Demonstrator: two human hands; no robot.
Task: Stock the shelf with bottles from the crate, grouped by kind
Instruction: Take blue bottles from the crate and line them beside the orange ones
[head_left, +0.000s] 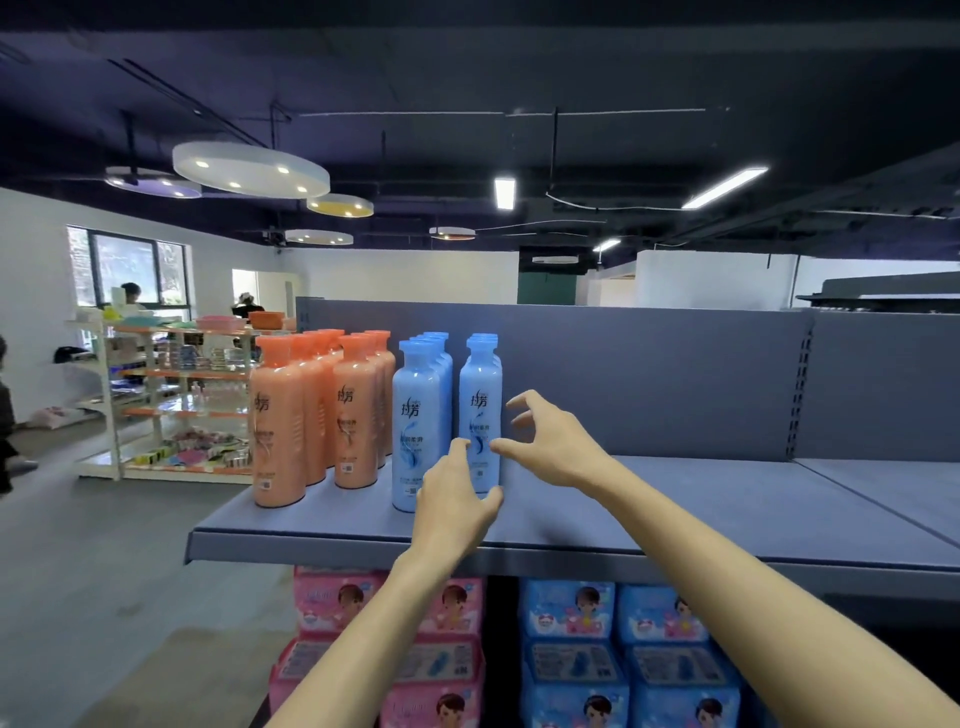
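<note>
On the grey shelf (675, 509) stand two rows of orange bottles (278, 415) at the left. Two rows of blue bottles (415, 415) stand beside them. The front blue bottle (480, 395) of the right row stands upright near the shelf's front. My left hand (452, 509) grips its lower part, thumb across the base and fingers on its left side. My right hand (550, 441) hovers just right of that bottle with fingers spread and curved, the thumb tip at the bottle's side. The crate is out of view.
The shelf board right of the blue bottles is bare up to the back panel (649, 374). Below the shelf sit pink packs (332, 597) and blue packs (571, 608). A white rack of goods (156, 395) stands on the floor at the far left, with people behind it.
</note>
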